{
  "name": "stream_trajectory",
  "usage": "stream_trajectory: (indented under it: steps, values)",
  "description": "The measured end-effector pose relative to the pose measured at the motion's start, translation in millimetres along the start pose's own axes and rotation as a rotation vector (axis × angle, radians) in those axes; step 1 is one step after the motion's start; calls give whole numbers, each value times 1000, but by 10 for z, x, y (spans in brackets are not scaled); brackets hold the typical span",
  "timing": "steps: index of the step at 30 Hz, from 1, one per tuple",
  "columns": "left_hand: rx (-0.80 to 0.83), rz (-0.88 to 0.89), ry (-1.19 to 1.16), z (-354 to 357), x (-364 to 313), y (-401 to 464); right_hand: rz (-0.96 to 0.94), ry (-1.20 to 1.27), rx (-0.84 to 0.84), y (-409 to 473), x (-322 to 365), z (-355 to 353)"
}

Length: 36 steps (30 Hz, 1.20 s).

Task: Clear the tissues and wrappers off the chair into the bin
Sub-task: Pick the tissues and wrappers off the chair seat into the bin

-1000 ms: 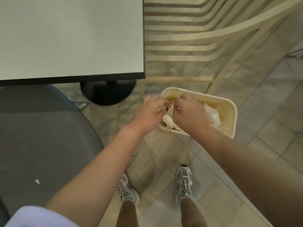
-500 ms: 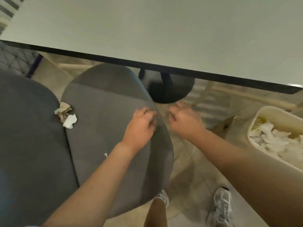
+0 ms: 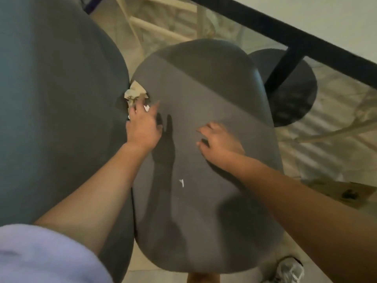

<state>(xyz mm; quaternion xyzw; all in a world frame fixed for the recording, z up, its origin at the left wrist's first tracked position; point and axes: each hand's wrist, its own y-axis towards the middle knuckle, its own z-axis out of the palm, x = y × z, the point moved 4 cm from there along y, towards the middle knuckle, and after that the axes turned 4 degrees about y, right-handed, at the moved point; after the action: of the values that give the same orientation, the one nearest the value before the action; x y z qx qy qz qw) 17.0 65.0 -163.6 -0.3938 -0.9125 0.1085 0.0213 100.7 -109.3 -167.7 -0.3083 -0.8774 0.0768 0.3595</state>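
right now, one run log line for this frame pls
left hand reaching crumpled tissues | right hand empty over chair seat | paper scrap remains

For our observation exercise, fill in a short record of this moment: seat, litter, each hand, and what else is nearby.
seat: grey chair seat, backrest beside it
litter: crumpled tissues at the seat's back edge; small white scrap mid-seat
left hand: reaching onto the tissues, fingers on them
right hand: over the seat, holding nothing
nearby: table, its round base, tiled floor
bin: not in view
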Motion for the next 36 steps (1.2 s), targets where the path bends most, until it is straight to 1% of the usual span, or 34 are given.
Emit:
stream_trajectory:
  steps: [4,9,12,16,19,21,23,25,26,28,30,32,36]
  values:
    - [57,-40,128,163,363,413,-47,-13,28,343,91,268]
    - [160,-51,242,382,527,726,-85,-32,101,658,149,463]
    - [132,-36,240,447,556,808,-115,-38,132,772,175,544]
    - [82,-58,98,453,618,849,-169,-48,199,779,204,638]
    - [102,-53,10,533,741,881,-217,-13,250,718,213,704]
    - [110,-38,-89,558,760,868,-239,13,294,671,209,745]
    - [72,-42,-175,529,699,803,-263,21,374,607,199,799]
    - [8,-8,-253,474,547,663,-302,25,464,510,186,870]
    - [-23,-1,-331,444,476,582,-318,23,502,457,176,907]
    - [-75,-57,-507,374,375,404,-326,7,546,357,147,979]
    - [-115,-109,-606,383,344,250,-298,-5,567,269,101,1051]
    - [-129,-136,-638,419,321,101,-319,-34,554,191,62,1099]
    - [-97,-170,-677,519,272,-140,-416,-89,443,99,56,1133]
